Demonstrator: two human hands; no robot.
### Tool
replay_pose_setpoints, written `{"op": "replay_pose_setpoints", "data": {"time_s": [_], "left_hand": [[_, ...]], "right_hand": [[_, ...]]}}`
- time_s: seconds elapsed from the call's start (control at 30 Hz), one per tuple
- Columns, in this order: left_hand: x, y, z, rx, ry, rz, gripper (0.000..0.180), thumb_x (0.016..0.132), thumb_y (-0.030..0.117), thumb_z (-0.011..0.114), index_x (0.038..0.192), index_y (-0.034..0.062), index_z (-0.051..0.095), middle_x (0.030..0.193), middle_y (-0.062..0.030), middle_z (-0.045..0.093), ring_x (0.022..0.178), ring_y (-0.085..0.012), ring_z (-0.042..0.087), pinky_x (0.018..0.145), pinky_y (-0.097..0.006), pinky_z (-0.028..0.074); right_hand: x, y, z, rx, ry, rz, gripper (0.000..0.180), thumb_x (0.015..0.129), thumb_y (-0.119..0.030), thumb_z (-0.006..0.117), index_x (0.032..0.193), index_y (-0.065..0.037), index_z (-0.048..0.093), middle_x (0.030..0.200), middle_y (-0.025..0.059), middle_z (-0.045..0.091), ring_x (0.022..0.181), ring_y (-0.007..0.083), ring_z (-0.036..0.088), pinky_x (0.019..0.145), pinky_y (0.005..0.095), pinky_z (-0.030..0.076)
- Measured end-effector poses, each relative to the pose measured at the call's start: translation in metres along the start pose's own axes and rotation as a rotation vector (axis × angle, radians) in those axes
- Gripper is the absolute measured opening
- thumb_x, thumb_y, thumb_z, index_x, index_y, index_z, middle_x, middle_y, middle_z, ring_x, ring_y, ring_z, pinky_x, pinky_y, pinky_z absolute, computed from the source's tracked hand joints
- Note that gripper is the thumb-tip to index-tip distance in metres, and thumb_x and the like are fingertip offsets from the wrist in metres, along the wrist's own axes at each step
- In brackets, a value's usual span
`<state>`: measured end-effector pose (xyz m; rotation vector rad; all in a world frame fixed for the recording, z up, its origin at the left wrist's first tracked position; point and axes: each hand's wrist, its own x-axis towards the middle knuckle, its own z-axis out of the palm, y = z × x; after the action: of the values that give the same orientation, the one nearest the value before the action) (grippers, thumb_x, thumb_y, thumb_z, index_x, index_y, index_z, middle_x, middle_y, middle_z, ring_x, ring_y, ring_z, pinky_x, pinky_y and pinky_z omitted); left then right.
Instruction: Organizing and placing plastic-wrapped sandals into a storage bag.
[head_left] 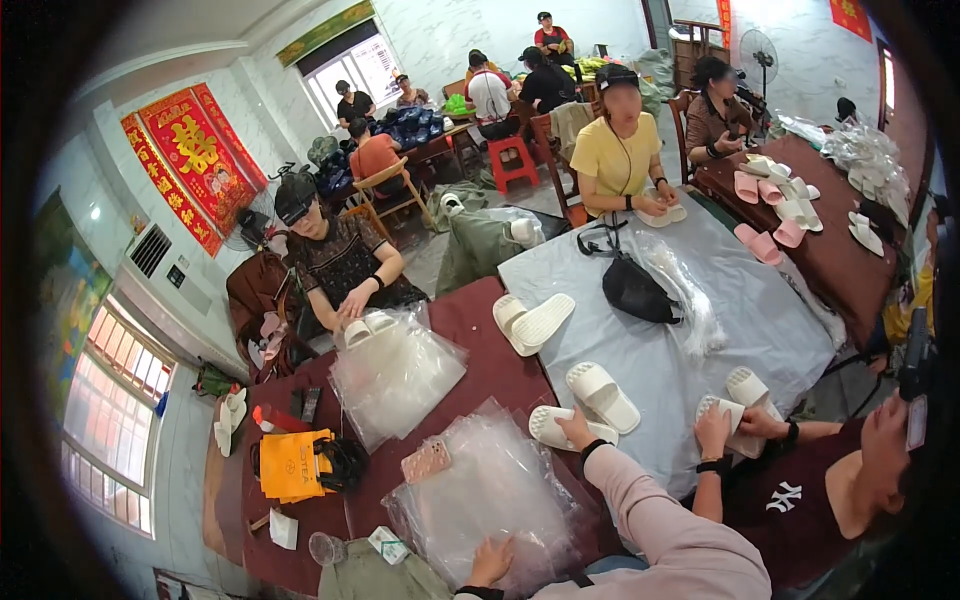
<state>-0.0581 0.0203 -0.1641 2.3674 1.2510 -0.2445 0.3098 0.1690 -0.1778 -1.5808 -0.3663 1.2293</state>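
Observation:
My left hand (490, 562) lies on the near edge of a stack of clear plastic bags (470, 500), its fingers loosely stretched on the film. With my arm reaching forward in a pale pink sleeve, my right hand (577, 430) grips a white slipper (548, 425) at the edge of the grey-covered table. Its mate, another white slipper (603, 396), leans just beyond, sole partly turned up. A phone in a patterned pink case (427, 461) rests on the bag stack.
Another pair of white slippers (532, 322) lies farther off. Across the table a person (335, 250) handles slippers over more plastic bags (395, 375). To my right a co-worker's hands (714, 432) hold slippers. A yellow bag (293, 467), black pouch (640, 290) and plastic cup (326, 548) are around.

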Motion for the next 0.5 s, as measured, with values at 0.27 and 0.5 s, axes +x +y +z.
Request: {"op": "replay_pose_setpoints", "data": {"time_s": [0.27,0.5], "left_hand": [[0.0,-0.002,0.008,-0.019,0.008,-0.009,0.052,0.084,0.037,0.052,0.133,0.0268,0.039,0.125,-0.0347,0.038,0.118,-0.0465,0.037,0.096,-0.054,0.03],[-0.004,-0.001,0.018,0.02,0.033,-0.037,0.053,0.083,0.035,0.053,0.133,0.0259,0.039,0.129,-0.0344,0.035,0.123,-0.0453,0.031,0.099,-0.054,0.027]], "right_hand": [[0.014,0.016,0.01,-0.001,0.489,-0.063,0.081,0.076,-0.004,0.057,0.14,-0.008,0.007,0.122,0.0257,0.046,0.112,0.0351,0.047,0.096,0.0386,0.034],[0.025,0.01,-0.015,0.327,0.171,-0.072,0.066,0.076,0.002,0.054,0.134,-0.01,0.024,0.105,0.0151,0.053,0.094,0.0285,0.056,0.083,0.0373,0.045]]}}
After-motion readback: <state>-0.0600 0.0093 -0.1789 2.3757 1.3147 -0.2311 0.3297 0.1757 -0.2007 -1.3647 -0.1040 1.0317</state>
